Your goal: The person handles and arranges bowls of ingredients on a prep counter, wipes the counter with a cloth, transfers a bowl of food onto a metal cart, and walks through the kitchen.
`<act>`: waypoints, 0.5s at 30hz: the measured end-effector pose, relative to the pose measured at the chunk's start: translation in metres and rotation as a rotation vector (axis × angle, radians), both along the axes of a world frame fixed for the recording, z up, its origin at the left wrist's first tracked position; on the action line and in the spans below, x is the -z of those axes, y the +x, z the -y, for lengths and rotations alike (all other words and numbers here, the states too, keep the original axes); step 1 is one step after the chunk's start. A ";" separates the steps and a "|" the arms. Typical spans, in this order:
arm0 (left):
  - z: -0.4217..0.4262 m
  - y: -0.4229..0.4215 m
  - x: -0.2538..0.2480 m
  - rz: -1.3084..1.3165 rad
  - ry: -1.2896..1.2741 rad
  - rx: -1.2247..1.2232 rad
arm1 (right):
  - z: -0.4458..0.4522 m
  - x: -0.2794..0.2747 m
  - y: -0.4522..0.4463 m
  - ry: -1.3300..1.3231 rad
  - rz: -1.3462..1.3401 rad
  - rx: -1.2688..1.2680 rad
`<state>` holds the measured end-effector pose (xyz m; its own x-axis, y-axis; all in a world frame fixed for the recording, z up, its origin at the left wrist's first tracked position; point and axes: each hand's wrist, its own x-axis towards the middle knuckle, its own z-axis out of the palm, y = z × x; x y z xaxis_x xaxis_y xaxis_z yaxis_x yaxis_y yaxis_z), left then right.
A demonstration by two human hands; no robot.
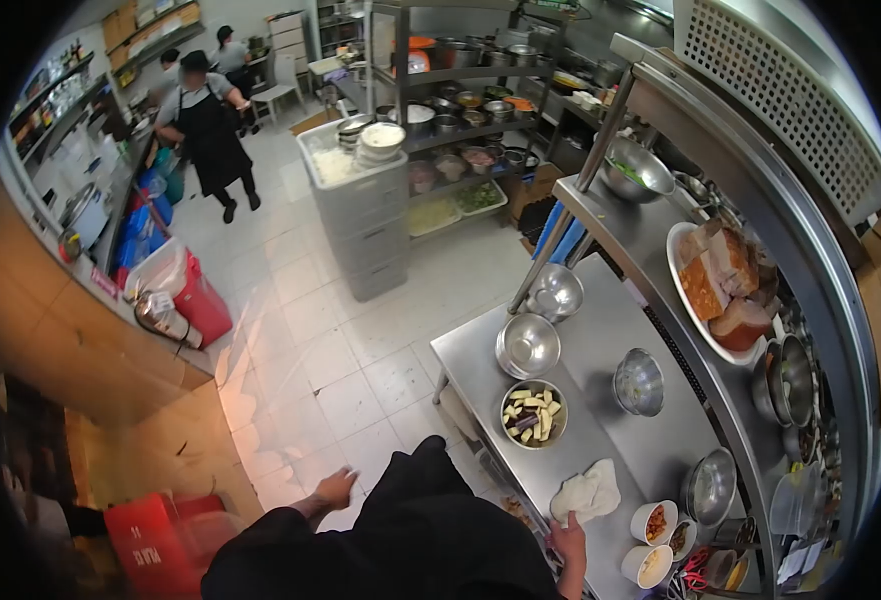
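Note:
My right hand (pixel 567 541) is at the near edge of a crumpled white cloth (pixel 587 491) on the steel table, its fingers closed on the cloth's edge. My left hand (pixel 337 488) hangs over the tiled floor beside my dark clothing, fingers stretched out and holding nothing. Just beyond the cloth stands a metal bowl of cut eggplant pieces (pixel 533 414). Small white tubs, one with a reddish chopped food (pixel 655 522) and one with a pale food (pixel 648 567), sit to the right of my right hand.
Metal bowls (pixel 528 346) stand on the steel table (pixel 586 400). A shelf above holds a white tray of meat chunks (pixel 727 285). Stacked grey bins (pixel 366 220) and a red-and-white container (pixel 183 290) stand on the floor. A person in a black apron (pixel 213 135) is farther back.

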<state>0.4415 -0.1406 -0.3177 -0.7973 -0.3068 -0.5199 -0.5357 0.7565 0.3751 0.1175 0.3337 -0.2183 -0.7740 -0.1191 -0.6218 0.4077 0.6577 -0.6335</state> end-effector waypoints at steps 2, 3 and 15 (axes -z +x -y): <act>-0.022 0.070 0.001 0.465 -0.006 -0.135 | -0.008 -0.002 -0.010 0.116 -0.043 -0.211; -0.036 0.089 -0.013 0.683 0.013 -0.240 | -0.017 0.008 -0.014 0.112 -0.042 -0.224; -0.126 0.106 0.063 0.093 0.155 -0.433 | -0.030 -0.016 0.010 0.029 -0.254 -0.242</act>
